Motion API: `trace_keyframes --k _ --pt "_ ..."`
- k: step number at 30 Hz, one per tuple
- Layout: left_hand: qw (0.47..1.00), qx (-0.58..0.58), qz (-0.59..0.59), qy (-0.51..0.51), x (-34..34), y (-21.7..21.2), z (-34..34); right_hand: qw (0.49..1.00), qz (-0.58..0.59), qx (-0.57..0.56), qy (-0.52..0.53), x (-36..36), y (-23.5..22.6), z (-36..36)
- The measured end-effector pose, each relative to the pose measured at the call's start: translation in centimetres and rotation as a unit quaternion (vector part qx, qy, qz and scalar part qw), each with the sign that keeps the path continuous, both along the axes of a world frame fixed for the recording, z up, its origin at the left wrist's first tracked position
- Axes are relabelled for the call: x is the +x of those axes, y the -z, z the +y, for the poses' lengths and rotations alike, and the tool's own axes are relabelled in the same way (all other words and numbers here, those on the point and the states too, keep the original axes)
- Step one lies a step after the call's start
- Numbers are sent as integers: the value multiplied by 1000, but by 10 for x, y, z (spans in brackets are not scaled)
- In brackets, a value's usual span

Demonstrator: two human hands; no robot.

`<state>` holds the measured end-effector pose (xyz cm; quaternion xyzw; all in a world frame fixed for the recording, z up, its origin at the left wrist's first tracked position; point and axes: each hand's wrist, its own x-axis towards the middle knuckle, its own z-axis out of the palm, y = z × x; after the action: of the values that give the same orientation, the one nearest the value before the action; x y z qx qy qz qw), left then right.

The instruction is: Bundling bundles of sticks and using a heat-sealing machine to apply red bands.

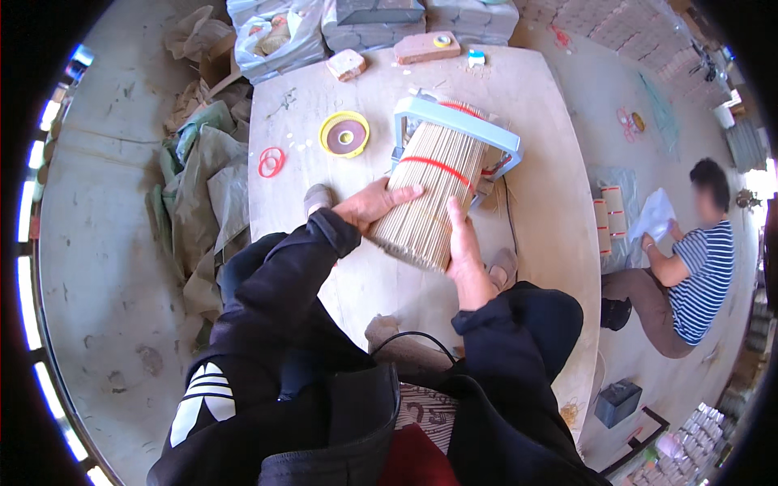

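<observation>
A thick bundle of thin wooden sticks (420, 212), bound with red bands, lies tilted with its near end toward me. My left hand (377, 201) grips its left side, thumb over the top. On the right side my right hand (465, 247) presses against the sticks, thumb pointing up along them. The bundle's far part passes under the bar of a light blue metal frame (458, 117). One red band (438, 168) crosses the bundle's middle, and another sits near its far end. The bundle's underside and some of my fingertips are hidden.
On the pale board are a yellow round dish (344, 134), red rings (271, 162), bricks (427, 48) and a small blue-white box (476, 57). Wrapped stacks (373, 32) stand behind. Crumpled sacks (207, 186) lie left. Another person (689, 259) sits at right, holding a white sheet.
</observation>
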<state>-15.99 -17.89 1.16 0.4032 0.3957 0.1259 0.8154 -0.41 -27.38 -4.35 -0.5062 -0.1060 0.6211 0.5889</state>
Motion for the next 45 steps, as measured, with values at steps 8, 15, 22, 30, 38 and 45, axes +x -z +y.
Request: trace_keyframes --k 8,15,22,30,38,45 --pt "996 -89 8 -15 -69 -24 -81 988 136 -43 -63 -57 -38 -75" --pt "991 -37 -15 -128 -111 -59 -121 992 1 -18 -123 -88 -86 -78" --pt "952 197 -172 -162 -125 -117 -105 937 -215 270 -61 -91 -141 -60" --pt "953 284 -99 -45 -85 -163 -91 972 -13 232 -35 -24 -179 -22" --pt "919 316 -224 -75 -86 -117 -71 946 -28 299 120 -5 -199 -41" --pt "938 267 -221 -8 -24 -119 -149 895 104 429 55 -26 -230 -38"
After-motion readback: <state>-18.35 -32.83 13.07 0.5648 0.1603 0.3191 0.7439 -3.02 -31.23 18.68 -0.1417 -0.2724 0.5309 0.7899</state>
